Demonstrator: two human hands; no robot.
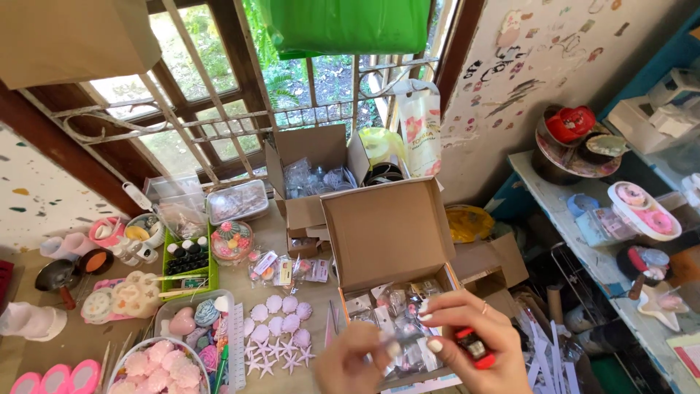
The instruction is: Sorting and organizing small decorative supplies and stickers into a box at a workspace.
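Far left on the table (65, 343): a small dark pan (57, 276), pale pink moulds (130, 295), and a green tray (188, 266) of small dark-capped bottles. Nearer, at the bottom left edge, a bowl (157, 365) of pink shell shapes, and beside it a clear tray (197, 321) with a pink heart and more shells. Toward the middle, rows of pale pink shell and starfish casts (283, 328) laid flat on the tabletop, apparently finished and set out. Behind these, far against the window, an open cardboard box (315, 171) of clear plastic pieces. Right of centre, a second open cardboard box (386, 241), lid propped upright, packed with small clear packets (394, 303); most packets in there, so the sorting looks hardly begun. Just in front of that box, left hand (350, 365) low at the near edge, thumb and fingertips pinched together on a small clear packet (384, 341), held above the box's near end. Right hand (467, 328) touching the same packet with pinched fingertips, while the remaining fingers curl around a small red and black object (474, 346) in the palm. Far right, a shelf (583, 241) with a red tin (570, 124) and a tray of pink donut shapes (645, 208).
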